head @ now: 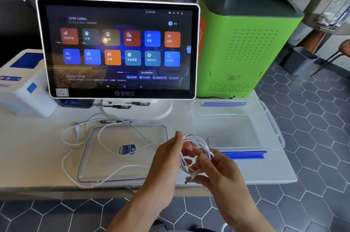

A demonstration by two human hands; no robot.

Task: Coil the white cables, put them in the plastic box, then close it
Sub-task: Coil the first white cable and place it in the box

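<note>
White cable coil (195, 154) sits up between both hands, just in front of the counter (37, 148) edge and close to the open plastic box (272, 127). The left hand (168, 158) has its fingers through the loops and its thumb up along the outside, grasping the bundle; the right hand (212, 167) pinches the lower strands with the plug end (189, 178) poking out beneath. So both hands are closed on that coil, nothing released.

A second white cable (75, 133) lies loose, sprawled over the clear lid (125, 156) and the counter to the left, with a blue label (127, 149) partway along it. That one looks untouched, so I'd judge the job at roughly the first-coil stage.

To finish this step well, the loops want to stay even and flat, with the left hand acting as the form while the right feeds the tail round. The loose plug end should be tucked or wrapped once through the centre; otherwise the bundle will likely spring open once let go. The box is right there on the right, blue clips (244, 154) folded out, so a short carry and a low set-down should do it. Watch that the strands don't snag the loose cable nearby.
</note>
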